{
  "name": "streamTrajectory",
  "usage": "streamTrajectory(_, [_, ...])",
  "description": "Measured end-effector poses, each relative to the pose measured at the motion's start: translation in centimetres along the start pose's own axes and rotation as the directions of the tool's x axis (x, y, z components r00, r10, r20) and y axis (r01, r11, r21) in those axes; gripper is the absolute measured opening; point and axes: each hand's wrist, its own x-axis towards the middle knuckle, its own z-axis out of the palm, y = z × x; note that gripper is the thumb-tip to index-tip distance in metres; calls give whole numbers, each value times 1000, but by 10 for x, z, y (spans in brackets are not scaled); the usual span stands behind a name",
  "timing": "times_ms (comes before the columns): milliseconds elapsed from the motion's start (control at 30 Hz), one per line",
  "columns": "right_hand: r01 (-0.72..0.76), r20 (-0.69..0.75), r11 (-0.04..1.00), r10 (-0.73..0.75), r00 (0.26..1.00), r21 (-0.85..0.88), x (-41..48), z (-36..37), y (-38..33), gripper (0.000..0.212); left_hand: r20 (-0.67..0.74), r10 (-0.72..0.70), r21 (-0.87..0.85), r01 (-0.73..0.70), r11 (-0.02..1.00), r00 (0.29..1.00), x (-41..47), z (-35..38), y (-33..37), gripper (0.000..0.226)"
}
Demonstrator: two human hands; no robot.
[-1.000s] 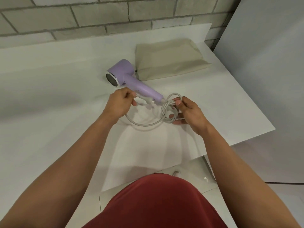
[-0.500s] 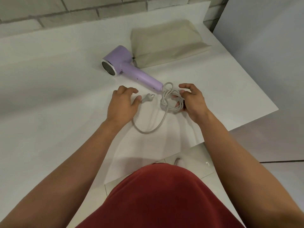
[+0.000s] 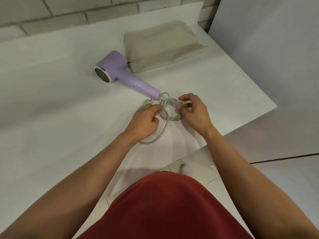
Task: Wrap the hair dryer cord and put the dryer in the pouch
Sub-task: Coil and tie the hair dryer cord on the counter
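Holding coiled cord [image 3: 170, 119], left hand [image 3: 145, 121], right hand [image 3: 195, 114], fingers curled

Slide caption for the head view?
Left hand and right hand at the coiled cord by the hair dryer; pouch lies beyond.

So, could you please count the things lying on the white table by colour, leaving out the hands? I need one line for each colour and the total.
Purple: 1, the hair dryer
Grey: 1, the cord, joined to the dryer's handle and partly coiled
Beige: 1, the pouch
Total: 3
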Motion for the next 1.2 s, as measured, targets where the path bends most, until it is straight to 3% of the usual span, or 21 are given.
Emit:
streamTrajectory(67, [189,-27,974,-193,981,-125,-7,-2,3,19,13,69,74,-70,995,998,2,1,-5,56])
streamTrajectory(133, [310,49,930,-306,951,-196,-14,-4,1,27,27,109,118,-111,987,994,4,4,-9,50])
streamTrajectory(233, [340,304,868,-234,923,-363,-19,-4,-4,43,10,121,115,-121,986,993,10,7,-10,52])
streamTrajectory(333, [295,362,792,-101,927,-534,-20,3,-6,56,-45,45,2,-45,999,998,12,7,-9,45])
streamTrajectory(467, [313,315,752,-147,937,-580,-14,11,-4,42,-91,-141,-211,119,970,986,11,0,-2,20])
streamTrajectory(567, [340,275,728,-214,937,-595,-11,10,3,15,92,-147,-91,155,984,985,-3,-9,7,31])
streamTrajectory(667, [328,268,790,-215,939,-518,-12,5,8,5,279,-61,112,30,993,958,-23,-12,16,47])
streamTrajectory(767, [263,229,897,-189,955,-356,-14,-4,6,15,289,-31,-8,35,999,957,-34,-17,22,39])
streamTrajectory(867, [135,180,980,-108,978,-146,-21,-15,4,22,83,5,-126,6,992,997,-33,-23,23,27])
streamTrajectory(967, [67,170,997,-60,984,-35,-23,-21,6,29,-100,-51,-188,31,982,994,-24,-28,18,15])
streamTrajectory(1200, [-25,171,960,-24,985,278,-28,-25,-4,25,-174,-29,-106,11,994,984,2,-25,27,17])
